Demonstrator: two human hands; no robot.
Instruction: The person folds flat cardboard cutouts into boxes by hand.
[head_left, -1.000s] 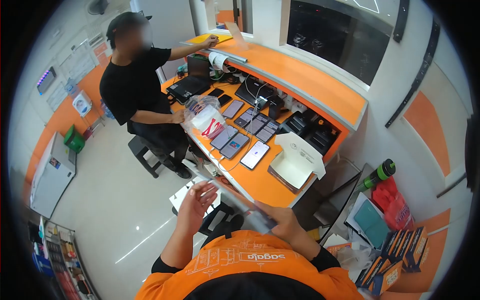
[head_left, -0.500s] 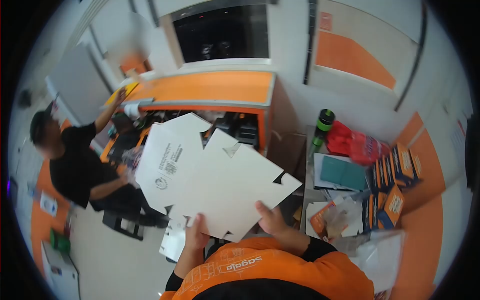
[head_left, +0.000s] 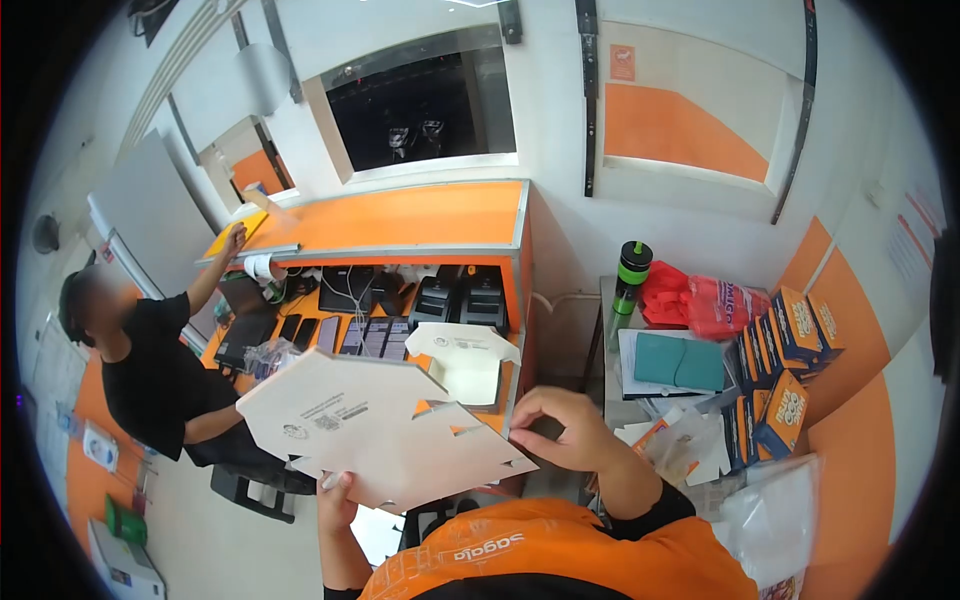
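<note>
My left hand (head_left: 338, 502) grips a flat white die-cut cardboard sheet (head_left: 370, 430) at its near edge, thumb on top. The sheet is tilted, with angled notches along its sides and a printed seal, text and square code on its left part. My right hand (head_left: 565, 425) is raised beside the sheet's right corner, fingers loosely curled with a gap between thumb and forefinger. Nothing shows in it; contact with the edge cannot be made out. Beyond the sheet, a partly folded white cardboard piece (head_left: 465, 365) sits on the orange desk.
A co-worker in black (head_left: 150, 370) stands at left, one hand on the orange counter (head_left: 400, 215). Phones and black devices (head_left: 460, 300) fill the shelf below. The right-hand table holds a green-black bottle (head_left: 632, 275), red bags (head_left: 715, 300), a teal notebook (head_left: 678, 360) and small boxes (head_left: 785, 415).
My right hand has come off the sheet's near right edge and risen. The sheet has lowered, moved left and tilted in my left hand. The view has shifted, uncovering the desk.
</note>
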